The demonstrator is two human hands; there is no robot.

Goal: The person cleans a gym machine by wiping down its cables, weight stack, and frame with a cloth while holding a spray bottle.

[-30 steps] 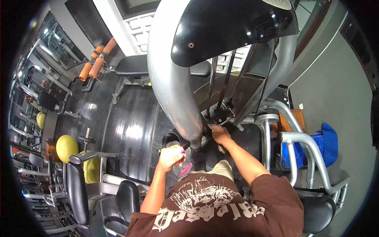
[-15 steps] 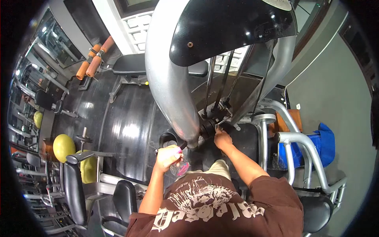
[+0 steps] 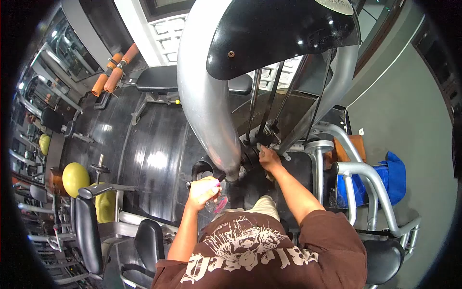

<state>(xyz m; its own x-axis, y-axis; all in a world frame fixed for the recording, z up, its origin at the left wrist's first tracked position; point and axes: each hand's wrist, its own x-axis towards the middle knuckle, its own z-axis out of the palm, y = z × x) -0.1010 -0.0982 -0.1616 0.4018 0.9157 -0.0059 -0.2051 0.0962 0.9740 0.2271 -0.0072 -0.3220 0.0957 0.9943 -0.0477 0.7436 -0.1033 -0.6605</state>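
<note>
Head view, looking down along the wearer's arms in a gym. Left hand (image 3: 203, 193) curled around the upper part of a clear bottle (image 3: 219, 204) with pink on it, fingers wrapped rather than spread; bottle hangs below the fist, in front of the brown shirt (image 3: 260, 274) and close to the foot of a thick silver post (image 3: 204, 86). Right hand (image 3: 270, 160) reaches further forward, fingers at the low part of the machine, near the bottom of the upright rods (image 3: 272, 96); cannot tell whether the fingers pinch something or only press there. Something pale shows beneath that hand, too small to identify. A black pad (image 3: 299, 168) lies just beside the right forearm. Above, a glossy black cover (image 3: 284, 38) with one visible screw spans the top of the machine. To the right, bent silver tubes (image 3: 368, 173) stand in front of a blue bag (image 3: 396, 180), with a brown box (image 3: 356, 148) behind. To the left, dark floor (image 3: 154, 154) with bright reflections, a black bench (image 3: 163, 78), orange rollers (image 3: 113, 80) beyond its end, and a yellow ball (image 3: 76, 180) near an upright black backrest (image 3: 87, 236).
</note>
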